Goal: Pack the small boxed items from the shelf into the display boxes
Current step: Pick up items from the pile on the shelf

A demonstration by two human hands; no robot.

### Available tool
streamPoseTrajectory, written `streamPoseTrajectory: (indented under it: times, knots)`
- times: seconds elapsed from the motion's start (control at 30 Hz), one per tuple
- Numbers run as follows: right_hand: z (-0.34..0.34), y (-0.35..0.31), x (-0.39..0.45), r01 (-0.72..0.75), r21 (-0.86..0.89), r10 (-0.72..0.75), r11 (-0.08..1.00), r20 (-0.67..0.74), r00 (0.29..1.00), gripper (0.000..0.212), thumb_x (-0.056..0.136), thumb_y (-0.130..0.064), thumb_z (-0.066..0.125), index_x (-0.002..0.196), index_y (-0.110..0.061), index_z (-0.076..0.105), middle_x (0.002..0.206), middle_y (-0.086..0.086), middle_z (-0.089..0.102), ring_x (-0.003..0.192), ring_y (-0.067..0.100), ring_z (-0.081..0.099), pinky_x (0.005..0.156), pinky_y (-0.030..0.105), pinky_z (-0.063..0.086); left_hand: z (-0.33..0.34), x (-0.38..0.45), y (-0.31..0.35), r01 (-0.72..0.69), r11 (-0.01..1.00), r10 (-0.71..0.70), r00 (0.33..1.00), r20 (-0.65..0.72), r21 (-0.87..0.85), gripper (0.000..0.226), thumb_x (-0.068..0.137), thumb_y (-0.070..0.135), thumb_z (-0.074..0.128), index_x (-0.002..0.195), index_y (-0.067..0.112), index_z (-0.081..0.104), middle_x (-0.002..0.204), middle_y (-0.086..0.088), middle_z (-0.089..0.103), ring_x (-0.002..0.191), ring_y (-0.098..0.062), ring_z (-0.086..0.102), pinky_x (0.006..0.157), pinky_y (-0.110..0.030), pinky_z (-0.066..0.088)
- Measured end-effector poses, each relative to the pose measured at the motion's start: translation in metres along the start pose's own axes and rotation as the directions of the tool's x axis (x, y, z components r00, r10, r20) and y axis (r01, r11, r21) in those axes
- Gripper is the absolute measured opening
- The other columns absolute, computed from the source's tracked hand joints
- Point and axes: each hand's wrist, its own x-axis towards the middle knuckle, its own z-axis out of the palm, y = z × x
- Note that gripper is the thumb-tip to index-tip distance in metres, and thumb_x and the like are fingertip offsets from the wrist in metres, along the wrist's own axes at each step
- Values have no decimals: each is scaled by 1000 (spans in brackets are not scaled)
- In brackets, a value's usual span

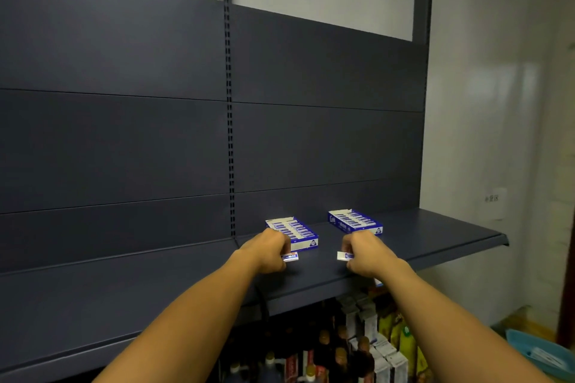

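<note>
Below shelf (435, 246): bottles (339, 357), cartons (389, 357); blue basin (535, 351) right.

Dark slotted shelving back panel (124, 140), pale wall (497, 71) beside it, teal basin (541, 354) on the floor at lower right

Dark shelf (420, 236) w/ 2 display boxes (295, 232).

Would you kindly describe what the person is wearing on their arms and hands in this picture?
Nothing shows on them. The left hand and right hand are bare: no gloves, rings, watch or wristband. Both forearms are uncovered to the bottom edge of the picture, with no sleeve in view.
</note>
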Motion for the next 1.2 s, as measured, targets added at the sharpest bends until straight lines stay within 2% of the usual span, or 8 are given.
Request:
streamPoseTrajectory:
  times: [0.17, 0.3, 0.4, 0.57, 0.73, 0.87, 1.03, 1.2]
  knots:
    - [-10, 40, -1, 20, -25, -21, 999, -9, 1000, 22, 82, -10, 72, 99, -22, 65, 109, 3, 64, 98, 21, 63, 84, 33, 57, 7, 16, 37, 29, 1000, -29, 1000, -3, 6, 23, 87, 11, 69, 110, 13, 64, 113, -8, 63, 101, -25, 62, 91, -40, 56]
    - [-11, 67, -3, 53, -32, -53, 998, 5, 999, 20, 83, -12, 74, 98, -21, 65, 109, 3, 63, 99, 21, 62, 86, 35, 58, 14, 26, 61, 50, 999, -50, 999, -6, 15, 18, 87, 8, 68, 104, 11, 65, 111, -10, 63, 99, -26, 61, 86, -34, 55]
    - [-10, 87, -4, 58, -33, -57, 998, 16, 998, 20, 83, -13, 73, 100, -19, 65, 112, 4, 63, 100, 21, 63, 88, 37, 58, 19, 34, 75, 76, 997, -76, 997, -11, 15, 20, 87, 8, 69, 107, 9, 67, 112, -11, 64, 100, -28, 63, 90, -38, 56]
    - [-5, 119, -3, 49, -44, -46, 998, 61, 997, 20, 81, -15, 74, 98, -21, 64, 111, 3, 64, 99, 18, 64, 85, 36, 58, 32, 51, 96, 86, 996, -86, 996, -9, 7, 20, 86, 8, 68, 106, 9, 69, 107, -10, 64, 96, -27, 63, 87, -39, 58]
    - [-1, 139, 7, 58, -27, -55, 998, 80, 995, 24, 84, -22, 78, 104, -23, 64, 116, 0, 63, 105, 16, 63, 89, 35, 58, 45, 72, 108, 82, 997, -82, 997, -8, 8, 21, 88, 12, 69, 109, 10, 68, 109, -10, 65, 98, -26, 63, 89, -40, 58]
    - [3, 154, 23, 48, -26, -46, 999, 66, 997, 24, 82, -24, 79, 101, -26, 65, 112, -3, 63, 99, 14, 63, 86, 33, 58, 54, 101, 112, 68, 998, -68, 998, -13, -13, 19, 89, 14, 70, 108, 13, 68, 108, -8, 67, 96, -21, 64, 88, -35, 57]
    - [8, 173, 53, 53, -45, -50, 998, 64, 997, 21, 84, -21, 76, 101, -27, 67, 107, -3, 63, 94, 15, 62, 84, 34, 58, 66, 145, 112, 66, 997, -67, 997, -28, -47, 14, 89, 17, 72, 102, 18, 69, 101, -1, 65, 90, -16, 63, 84, -32, 57]
    - [1, 196, 102, 42, -22, -40, 999, 61, 997, 17, 87, -26, 76, 102, -25, 69, 109, -2, 63, 98, 14, 60, 86, 32, 56, 68, 193, 106, 56, 994, -59, 998, -34, -89, 10, 88, 17, 71, 96, 23, 68, 97, 2, 64, 86, -12, 62, 82, -31, 56]
